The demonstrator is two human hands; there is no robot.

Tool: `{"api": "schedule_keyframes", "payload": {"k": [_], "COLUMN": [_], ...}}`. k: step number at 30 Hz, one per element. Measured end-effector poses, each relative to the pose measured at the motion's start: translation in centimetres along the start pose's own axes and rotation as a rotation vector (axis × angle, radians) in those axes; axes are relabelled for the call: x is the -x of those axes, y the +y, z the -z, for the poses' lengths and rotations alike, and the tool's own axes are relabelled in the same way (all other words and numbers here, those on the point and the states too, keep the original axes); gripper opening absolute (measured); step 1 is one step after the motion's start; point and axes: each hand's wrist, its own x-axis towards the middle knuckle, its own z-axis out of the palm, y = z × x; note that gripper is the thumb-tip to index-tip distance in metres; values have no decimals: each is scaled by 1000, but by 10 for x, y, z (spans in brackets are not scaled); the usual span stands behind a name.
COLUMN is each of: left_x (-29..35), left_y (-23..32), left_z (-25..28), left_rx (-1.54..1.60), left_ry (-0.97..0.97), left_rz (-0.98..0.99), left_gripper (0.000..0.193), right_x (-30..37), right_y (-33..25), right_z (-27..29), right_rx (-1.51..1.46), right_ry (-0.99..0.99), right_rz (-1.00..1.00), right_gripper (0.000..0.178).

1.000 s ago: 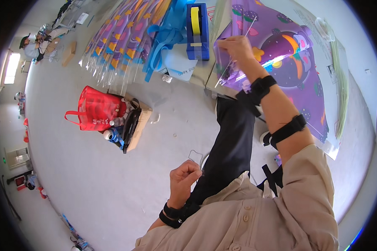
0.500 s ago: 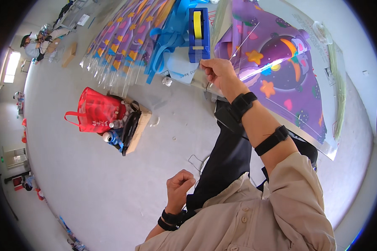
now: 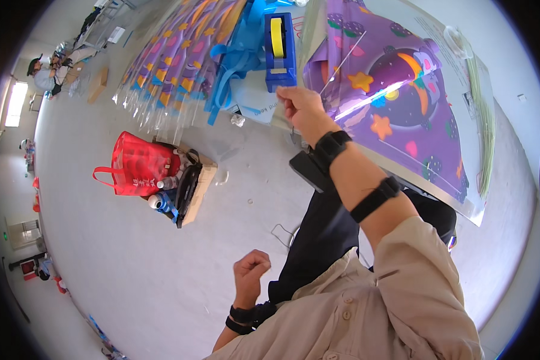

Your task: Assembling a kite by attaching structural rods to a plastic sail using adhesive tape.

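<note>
My right hand (image 3: pixel 303 111) reaches to the near end of a blue tape dispenser (image 3: pixel 281 73) with a yellow-cored roll in it. Its thumb and forefinger are pinched together at the dispenser's near edge; anything between them is too small to make out. To the right of the hand lies a purple printed plastic sheet (image 3: pixel 444 141) with stars and a moon, with a thin pale stick (image 3: pixel 345 62) slanting across its left part. My left hand (image 3: pixel 250 276) hovers low in front of my body, away from the table, its fingers curled in a loose fist with nothing showing in them.
Left of the dispenser are blue ribbon strips (image 3: pixel 228 75) and a stack of patterned plastic pieces (image 3: pixel 183 57). Thin pale sticks (image 3: pixel 488 138) lie along the table's right side. A red bag (image 3: pixel 135 165) and a box (image 3: pixel 199 189) stand on the floor. Another person (image 3: pixel 45 78) sits far left.
My right hand has shifted slightly left along the dispenser's near end, still pinched. My left hand has moved slightly left and stays curled.
</note>
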Motion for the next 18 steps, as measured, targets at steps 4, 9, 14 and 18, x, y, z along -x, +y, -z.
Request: {"api": "schedule_keyframes", "payload": {"k": [4,9,14,18], "left_x": [-6,-28,-50,-66], "left_y": [10,23,54,83], "left_z": [16,19,-19,-69], "left_rx": [78,-80,-433,-631], "left_ry": [-64,-218,-413,-546], "left_rz": [-29,1,-5,-110], "left_gripper": [5,5,6,2], "right_x": [27,56,109,153], "right_y": [-28,-48,-45,-9], "right_z": [48,149,278,375], "right_rx": [-261,-508,-656,-803], "right_ry": [-235,-311,-201,-72], "right_rz": [93,83,183,297], "right_gripper": [8,11,11,12]}}
